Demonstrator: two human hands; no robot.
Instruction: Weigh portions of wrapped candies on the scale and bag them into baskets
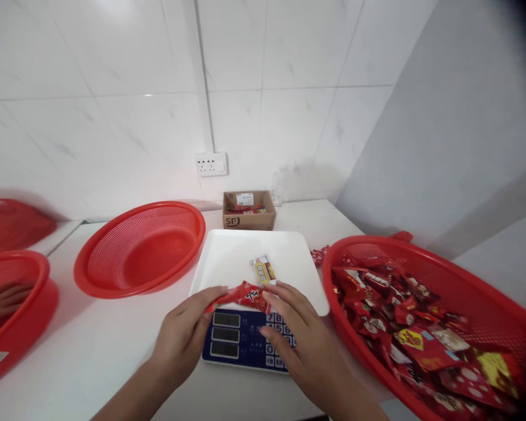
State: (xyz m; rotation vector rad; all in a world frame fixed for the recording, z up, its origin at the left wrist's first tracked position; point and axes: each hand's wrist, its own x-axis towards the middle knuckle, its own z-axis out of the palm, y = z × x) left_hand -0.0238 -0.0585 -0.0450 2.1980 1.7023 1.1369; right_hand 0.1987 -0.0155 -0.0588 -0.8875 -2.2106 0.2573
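Note:
My left hand (pixel 179 330) pinches the left end of a red snack packet (pixel 251 294), which stretches across the front of the white scale tray (pixel 221 251). At the packet's right end, the fingertips of my right hand (pixel 300 330) touch the wrapper, with the thumb held apart below. A small yellow and clear packet (pixel 263 270) lies on the tray just behind. Below my hands shows the scale's blue panel (pixel 234 356), with three dark displays and a keypad partly covered by my right hand.
A red basket (pixel 333 257) full of wrapped snacks stands at the right. Left of the scale is another red basket (pixel 85 278). Behind sits a small cardboard box (pixel 249 221) holding packets. At far left, another person's hand (pixel 4 301) reaches into a red basket (pixel 30 327).

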